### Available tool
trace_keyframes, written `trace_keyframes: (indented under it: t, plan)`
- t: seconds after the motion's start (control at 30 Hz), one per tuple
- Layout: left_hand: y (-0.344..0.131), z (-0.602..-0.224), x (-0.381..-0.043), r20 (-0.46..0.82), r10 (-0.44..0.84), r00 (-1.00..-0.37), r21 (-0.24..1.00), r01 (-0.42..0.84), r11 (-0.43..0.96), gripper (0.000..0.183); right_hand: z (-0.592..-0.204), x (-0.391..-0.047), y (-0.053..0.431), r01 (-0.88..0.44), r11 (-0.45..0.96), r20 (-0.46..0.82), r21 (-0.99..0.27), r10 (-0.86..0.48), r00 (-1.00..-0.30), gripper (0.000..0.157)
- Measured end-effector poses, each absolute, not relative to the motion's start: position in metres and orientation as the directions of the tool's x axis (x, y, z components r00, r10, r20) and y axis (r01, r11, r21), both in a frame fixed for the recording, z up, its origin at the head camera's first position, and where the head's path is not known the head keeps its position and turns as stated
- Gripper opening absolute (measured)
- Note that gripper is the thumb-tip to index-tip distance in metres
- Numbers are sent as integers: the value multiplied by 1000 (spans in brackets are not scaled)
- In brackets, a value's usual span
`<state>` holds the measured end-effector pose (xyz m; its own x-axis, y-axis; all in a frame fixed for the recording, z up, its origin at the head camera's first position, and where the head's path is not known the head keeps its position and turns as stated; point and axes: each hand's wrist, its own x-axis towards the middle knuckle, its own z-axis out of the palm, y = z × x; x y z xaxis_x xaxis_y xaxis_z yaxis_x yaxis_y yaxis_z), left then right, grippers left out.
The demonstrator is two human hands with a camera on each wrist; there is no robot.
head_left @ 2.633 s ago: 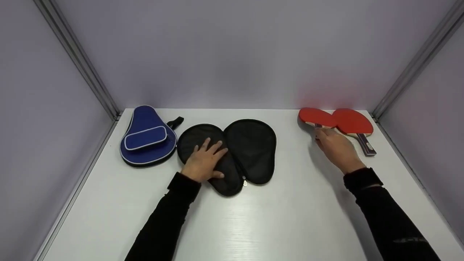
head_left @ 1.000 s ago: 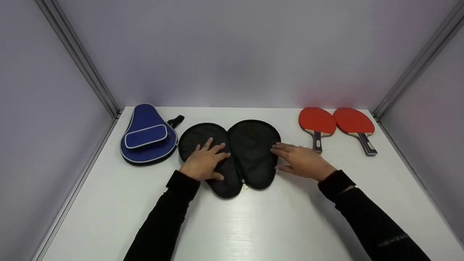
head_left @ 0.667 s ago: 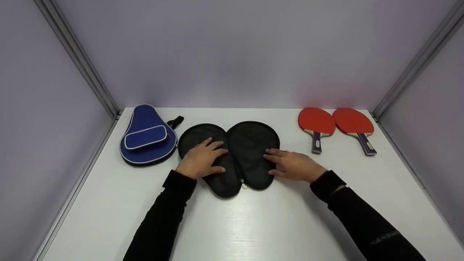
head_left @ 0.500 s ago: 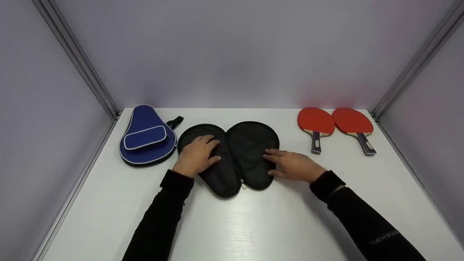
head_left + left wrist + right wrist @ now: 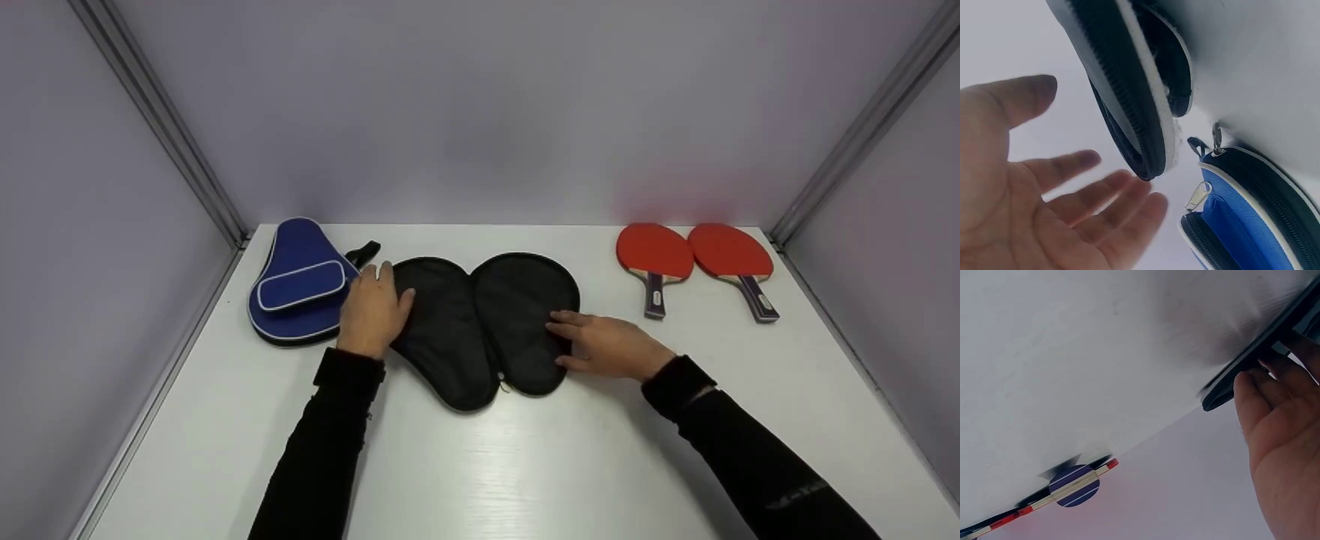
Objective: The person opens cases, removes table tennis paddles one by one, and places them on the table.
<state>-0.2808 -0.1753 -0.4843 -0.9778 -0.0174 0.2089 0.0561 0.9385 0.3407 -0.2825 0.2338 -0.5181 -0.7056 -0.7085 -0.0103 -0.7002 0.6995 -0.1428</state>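
Observation:
A table tennis paddle case [image 5: 450, 337] lies unzipped and spread flat mid-table, its two black inner halves facing up. My left hand [image 5: 373, 311] is at the outer edge of its left half, fingers extended; in the left wrist view that hand [image 5: 1072, 208] is spread beside the zippered rim [image 5: 1129, 112]. On the right half, the straight fingers of my right hand [image 5: 609, 346] rest near the edge. The right wrist view has this hand [image 5: 1280, 439] close against the case's rim [image 5: 1224, 391]. Neither hand grips anything.
A blue paddle case [image 5: 304, 244] with a front pocket and white piping lies at the left, partly behind my left hand. At the back right lie two red paddles, the nearer-to-centre paddle [image 5: 655, 251] and the outer paddle [image 5: 731, 251]. Panels [image 5: 480, 112] enclose the table.
My right hand has left the inner red paddle and come to the case's right half. My left hand has slid leftward off the left half to its outer edge.

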Motion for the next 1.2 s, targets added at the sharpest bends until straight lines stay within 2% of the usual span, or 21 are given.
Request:
trace_keyframes:
  t: [0.27,0.6,0.93,1.2]
  plan:
    - [-177,-481,-279,151,-29,-988,310,20,950,62,-518,-281,232,-706,697,-10,-121,-712,-702,63]
    - [-176,-467,-283,284,7,-959,366,115,923,54,-517,-282,232,-732,671,-16,-119,-738,-675,62]
    - [-174,-457,-287,374,46,-926,558,265,787,49,-516,-279,231,-738,663,-23,-127,-746,-666,60]
    - [-169,-457,-286,428,118,-896,653,397,645,51,-513,-272,224,-748,644,-34,-160,-761,-647,60]
